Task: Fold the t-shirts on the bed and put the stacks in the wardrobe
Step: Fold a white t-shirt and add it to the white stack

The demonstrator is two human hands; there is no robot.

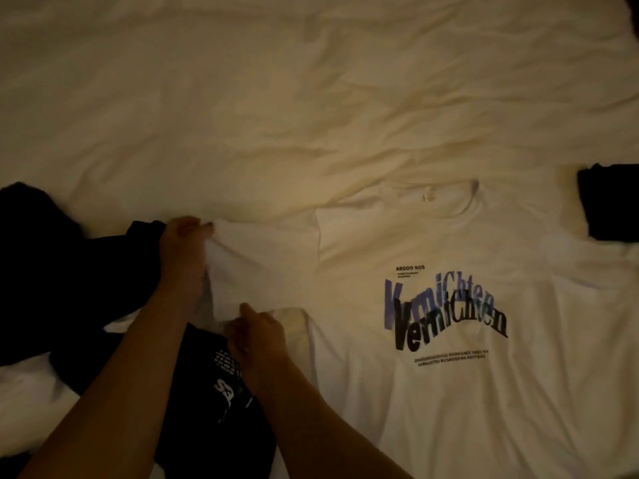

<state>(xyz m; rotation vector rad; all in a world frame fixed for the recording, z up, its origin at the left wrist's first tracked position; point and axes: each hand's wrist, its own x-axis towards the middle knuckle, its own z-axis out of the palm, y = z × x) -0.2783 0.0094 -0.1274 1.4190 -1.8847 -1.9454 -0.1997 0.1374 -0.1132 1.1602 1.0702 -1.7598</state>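
right hand [254,335]: pinches near edge of the white t-shirt [449,340] sleeve
left hand [183,250]: grips sleeve's far end
white t-shirt: flat, print up, unfolded
black pile [52,278]: left of it, unfolded
folded black item [610,202]: right of collar
progress: early; wardrobe unseen

The whole far half of the bed [276,81] is bare rumpled sheet, open to a reaching hand. Nearer, the white t-shirt [449,392] lies spread flat over the centre and right, low enough to pass over. On the left a heap of black clothes [52,271] crowds the near edge, and a black printed garment [214,409] lies between the forearms. A folded black item [612,202] sits at the right edge, just beyond the shirt's shoulder
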